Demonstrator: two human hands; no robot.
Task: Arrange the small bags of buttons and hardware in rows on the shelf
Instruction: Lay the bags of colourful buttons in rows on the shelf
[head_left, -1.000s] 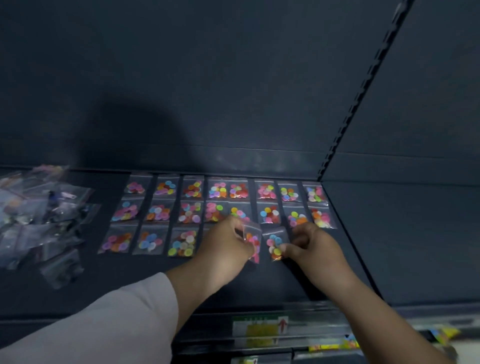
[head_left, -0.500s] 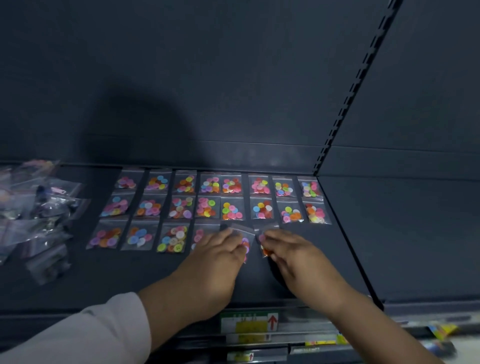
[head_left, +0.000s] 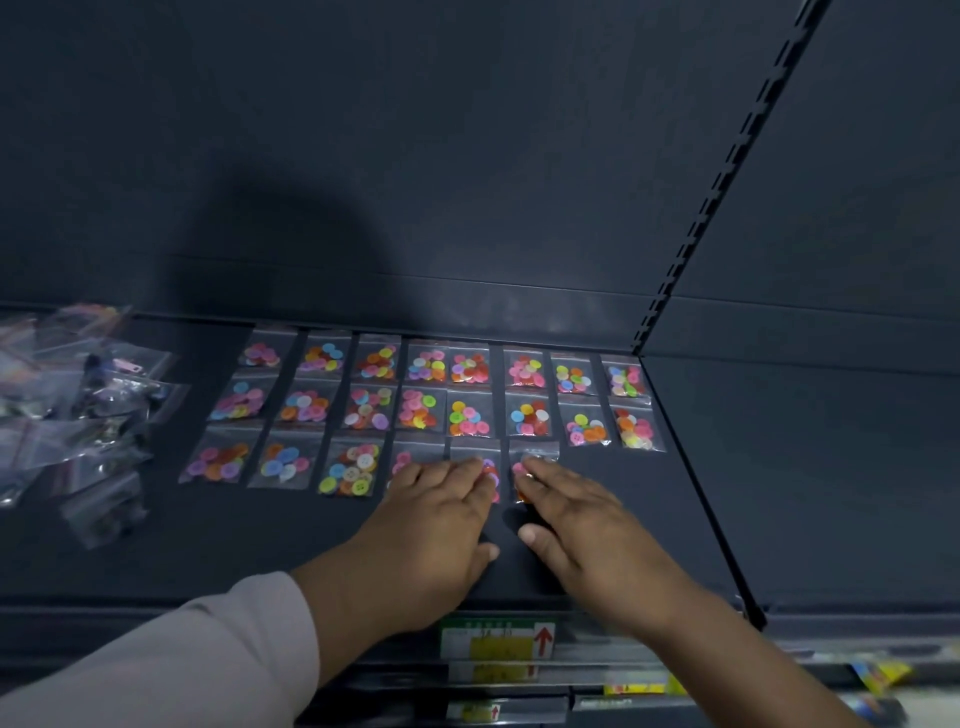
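Small clear bags of coloured buttons (head_left: 470, 418) lie in three rows on the dark shelf (head_left: 260, 535). My left hand (head_left: 441, 514) lies flat with straight fingers pressing one bag (head_left: 491, 467) in the front row. Beside it, my right hand (head_left: 576, 519) presses another front-row bag (head_left: 524, 457) with flat fingers. Both bags are partly hidden under my fingertips. The front row ends at the right hand; the two rows behind reach further right.
A loose heap of clear bags with hardware (head_left: 78, 415) sits at the shelf's left. A slotted upright (head_left: 727, 171) and a dark divider edge (head_left: 701, 493) bound the shelf on the right. Price labels (head_left: 498, 639) line the front edge below.
Both hands held a bag each above the shelf; they have lowered the bags into the front row and flattened onto them.
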